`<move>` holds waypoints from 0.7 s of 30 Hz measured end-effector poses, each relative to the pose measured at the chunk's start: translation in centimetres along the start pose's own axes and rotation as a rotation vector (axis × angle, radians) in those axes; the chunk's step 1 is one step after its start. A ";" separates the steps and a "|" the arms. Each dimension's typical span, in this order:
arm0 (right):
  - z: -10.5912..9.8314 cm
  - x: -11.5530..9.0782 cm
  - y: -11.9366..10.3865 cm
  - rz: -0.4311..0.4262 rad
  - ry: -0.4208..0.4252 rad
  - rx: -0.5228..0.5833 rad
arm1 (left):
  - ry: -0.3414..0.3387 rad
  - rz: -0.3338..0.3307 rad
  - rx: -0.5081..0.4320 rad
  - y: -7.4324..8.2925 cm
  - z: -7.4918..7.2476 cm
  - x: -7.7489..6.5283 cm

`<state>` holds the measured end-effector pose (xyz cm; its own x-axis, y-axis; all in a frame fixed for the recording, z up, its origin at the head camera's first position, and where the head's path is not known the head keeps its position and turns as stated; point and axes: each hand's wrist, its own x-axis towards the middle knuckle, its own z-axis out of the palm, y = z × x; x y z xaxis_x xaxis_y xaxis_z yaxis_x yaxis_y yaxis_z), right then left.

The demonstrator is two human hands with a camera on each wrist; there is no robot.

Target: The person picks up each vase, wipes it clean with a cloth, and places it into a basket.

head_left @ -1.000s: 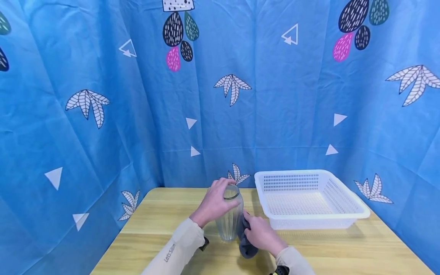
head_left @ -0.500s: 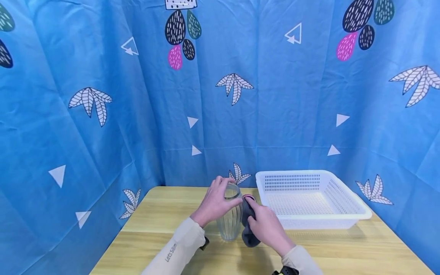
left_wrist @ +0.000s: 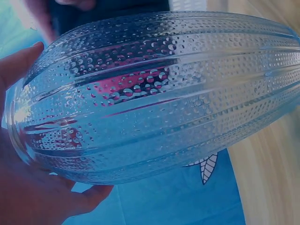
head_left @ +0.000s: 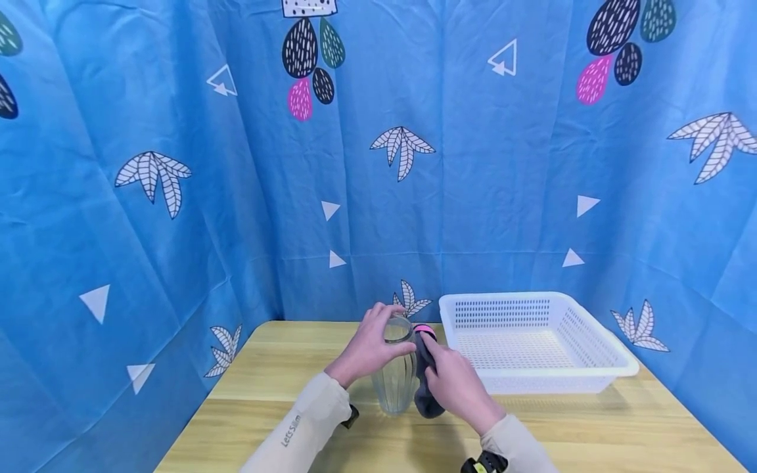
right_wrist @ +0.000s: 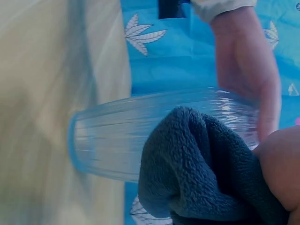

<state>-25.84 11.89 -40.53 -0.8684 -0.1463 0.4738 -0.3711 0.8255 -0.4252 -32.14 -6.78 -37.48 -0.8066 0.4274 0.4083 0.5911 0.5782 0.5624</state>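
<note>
A clear ribbed glass vase (head_left: pixel 394 381) stands upright on the table, its walls bumpy in the left wrist view. My left hand (head_left: pixel 368 345) grips it near the rim, thumb on the near side and fingers round the far side. On the vase's right, my right hand (head_left: pixel 458 384) holds a bunched dark grey cloth (right_wrist: pixel 187 173) with a fluffy surface. A pink patch of it (head_left: pixel 424 329) shows by the fingertips in the head view. The cloth lies along the vase's side and hangs down below the hand. My palm hides part of it.
A white perforated plastic basket (head_left: pixel 538 372) stands at the right, just beyond my right hand. The light wooden table (head_left: pixel 284 368) is enclosed at the back and sides by a patterned blue curtain (head_left: pixel 378 217).
My right hand has moved up and away along the vase with the cloth, and the pink patch has come into view. My left hand keeps its grip near the rim.
</note>
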 end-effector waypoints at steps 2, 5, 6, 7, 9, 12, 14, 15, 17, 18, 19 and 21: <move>0.7 -0.2 0.3 0.031 -0.059 0.017 | 0.005 -0.010 -0.003 -0.1 -0.1 -0.1; 1.8 -0.7 0.9 0.049 -0.166 0.025 | 0.019 -0.028 0.004 0.0 -0.2 -0.3; 2.1 -0.9 1.1 0.046 -0.202 0.026 | 0.024 -0.032 0.008 0.0 -0.2 -0.3; 2.5 -1.0 1.3 0.044 -0.235 0.029 | 0.027 -0.034 0.016 0.0 -0.2 -0.4; 3.0 -1.4 1.7 0.038 -0.278 0.039 | 0.027 -0.038 0.031 0.1 -0.2 -0.5; 3.4 -1.6 2.1 0.035 -0.284 0.050 | 0.024 -0.043 0.039 0.2 -0.2 -0.6; 3.3 -1.6 2.2 0.045 -0.258 0.061 | 0.019 -0.045 0.039 0.2 -0.2 -0.7; 3.2 -1.5 2.1 0.051 -0.242 0.063 | 0.016 -0.048 0.036 0.2 -0.3 -0.7; 2.7 -1.4 1.8 0.055 -0.197 0.055 | 0.007 -0.048 0.026 0.3 -0.3 -0.7; 2.4 -1.3 1.6 0.056 -0.176 0.055 | 0.000 -0.046 0.020 0.3 -0.4 -0.6; 2.2 -1.2 1.5 0.054 -0.152 0.051 | -0.007 -0.040 0.014 0.4 -0.5 -0.6; 1.6 -1.0 1.0 0.051 -0.111 0.037 | -0.020 -0.034 0.002 0.4 -0.6 -0.5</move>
<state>-25.84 12.02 -42.68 -0.9168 -0.1652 0.3635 -0.3351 0.8133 -0.4757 -31.48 -7.14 -37.04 -0.8258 0.4217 0.3746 0.5637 0.5939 0.5741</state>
